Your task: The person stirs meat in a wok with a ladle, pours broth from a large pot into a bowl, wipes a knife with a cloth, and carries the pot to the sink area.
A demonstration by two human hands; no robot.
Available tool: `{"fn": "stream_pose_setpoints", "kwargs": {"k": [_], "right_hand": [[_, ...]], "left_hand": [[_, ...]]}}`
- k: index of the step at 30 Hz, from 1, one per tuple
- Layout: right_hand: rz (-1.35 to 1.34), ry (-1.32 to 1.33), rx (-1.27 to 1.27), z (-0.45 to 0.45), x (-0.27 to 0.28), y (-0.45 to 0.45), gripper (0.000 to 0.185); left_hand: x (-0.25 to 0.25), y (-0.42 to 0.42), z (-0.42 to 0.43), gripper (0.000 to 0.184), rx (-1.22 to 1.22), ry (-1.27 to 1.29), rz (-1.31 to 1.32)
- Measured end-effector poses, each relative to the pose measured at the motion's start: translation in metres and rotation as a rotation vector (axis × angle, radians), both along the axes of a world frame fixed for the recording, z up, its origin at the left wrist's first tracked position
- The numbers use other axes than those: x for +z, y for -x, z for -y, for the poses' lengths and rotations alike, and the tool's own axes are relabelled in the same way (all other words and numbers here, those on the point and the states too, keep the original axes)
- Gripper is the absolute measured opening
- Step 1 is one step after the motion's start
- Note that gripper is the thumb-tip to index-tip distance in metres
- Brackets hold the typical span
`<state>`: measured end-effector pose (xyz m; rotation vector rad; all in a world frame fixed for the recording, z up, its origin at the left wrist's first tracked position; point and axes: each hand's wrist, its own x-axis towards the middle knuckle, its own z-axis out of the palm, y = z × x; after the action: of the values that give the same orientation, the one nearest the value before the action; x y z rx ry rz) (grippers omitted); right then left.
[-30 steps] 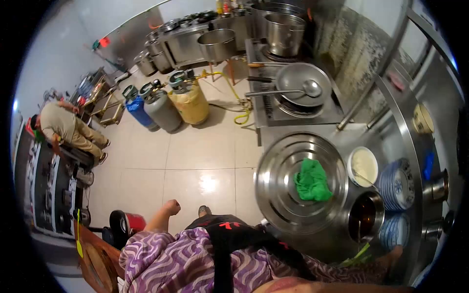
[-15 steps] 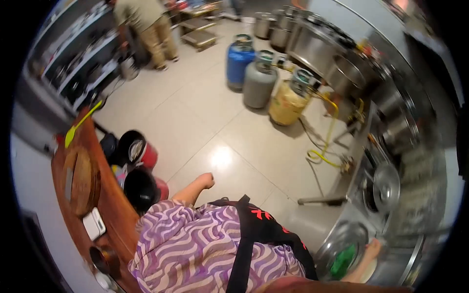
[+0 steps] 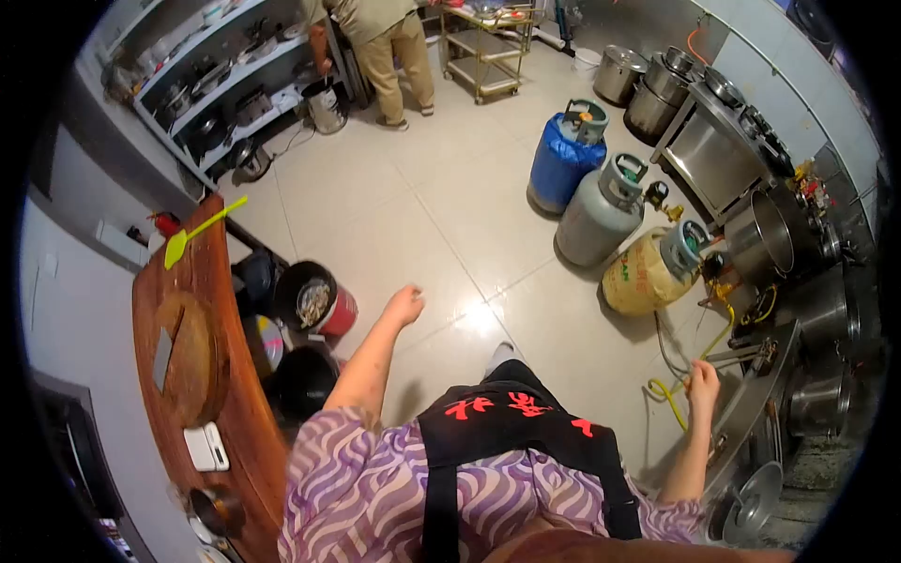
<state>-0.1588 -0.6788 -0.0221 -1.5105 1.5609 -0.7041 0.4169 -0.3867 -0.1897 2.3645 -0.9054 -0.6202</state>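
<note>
My left hand [image 3: 405, 306] hangs in front of me over the tiled floor, its fingers loosely curled in and nothing seen in them. Nearest to it is the red bucket [image 3: 340, 312] to its left, apart from it. Out to the right, my right hand [image 3: 702, 383] is raised with its fingers curled; I see nothing in it. Behind it in view runs a yellow hose [image 3: 668, 402] near the stove counter. A metal lid [image 3: 756, 497] sits below and right of that hand, not touched.
Along the left, a wooden counter [image 3: 239, 399] bears a round chopping board [image 3: 199, 361], a cleaver [image 3: 162, 359], a white scale [image 3: 206, 448] and a yellow-green spatula [image 3: 192, 232]. Ahead stand gas cylinders in blue [image 3: 561, 164], grey [image 3: 596, 225] and yellow [image 3: 643, 277]. A person [image 3: 394, 56] stands near shelves.
My right hand has left the metal basin with the green thing and moved up and forward. My view has turned, and one foot now shows ahead. The left hand stays curled.
</note>
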Motion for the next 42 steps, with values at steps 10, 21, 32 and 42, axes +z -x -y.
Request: {"fn": "stream_pose_setpoints", "kwargs": {"k": [10, 21, 32, 42], "right_hand": [[0.267, -0.205, 0.685, 0.166, 0.021, -0.467, 0.020], [0.319, -0.263, 0.939, 0.280, 0.031, -0.741, 0.023], [0.325, -0.277, 0.455, 0.498, 0.015, -0.790, 0.024], [0.374, -0.208, 0.473, 0.724, 0.063, -0.930, 0.026]], "left_hand": [[-0.074, -0.016, -0.133, 0.029, 0.613, -0.608, -0.356], [-0.011, -0.313, 0.122, 0.025, 0.278, -0.570, -0.282], [0.007, -0.624, 0.577, 0.024, 0.013, 0.042, -0.215], [-0.029, -0.708, 0.742, 0.024, -0.231, -0.337, -0.279]]}}
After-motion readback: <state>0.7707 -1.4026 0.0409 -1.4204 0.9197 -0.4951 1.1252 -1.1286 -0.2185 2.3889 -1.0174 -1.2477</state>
